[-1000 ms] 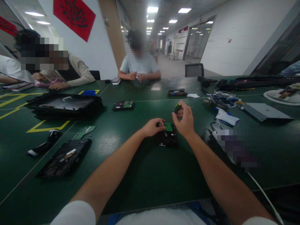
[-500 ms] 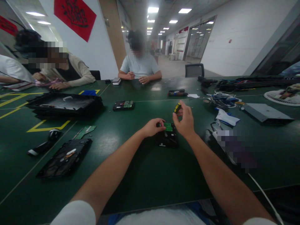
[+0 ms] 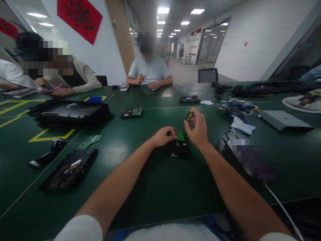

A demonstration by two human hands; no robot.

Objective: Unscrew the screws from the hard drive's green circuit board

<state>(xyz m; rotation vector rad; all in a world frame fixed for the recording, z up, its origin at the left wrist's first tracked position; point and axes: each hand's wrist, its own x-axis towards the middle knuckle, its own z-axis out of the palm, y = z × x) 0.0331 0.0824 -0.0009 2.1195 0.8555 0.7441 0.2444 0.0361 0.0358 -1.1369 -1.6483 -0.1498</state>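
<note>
At bench (image 3: 155, 194) centre, lying flat: black hard drive (image 3: 178, 147), green circuit board (image 3: 180, 135) facing up. Left hand (image 3: 162, 136) pinching its 9 o'clock edge; right hand (image 3: 198, 131) closed on yellow-black screwdriver (image 3: 189, 115) at 12 o'clock. Probably risking tip slipping, scratching board, if pressing tilted.

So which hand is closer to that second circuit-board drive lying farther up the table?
The left hand. It sits just below and right of the second drive; the right hand, gripping a screwdriver, is farther right.
</note>
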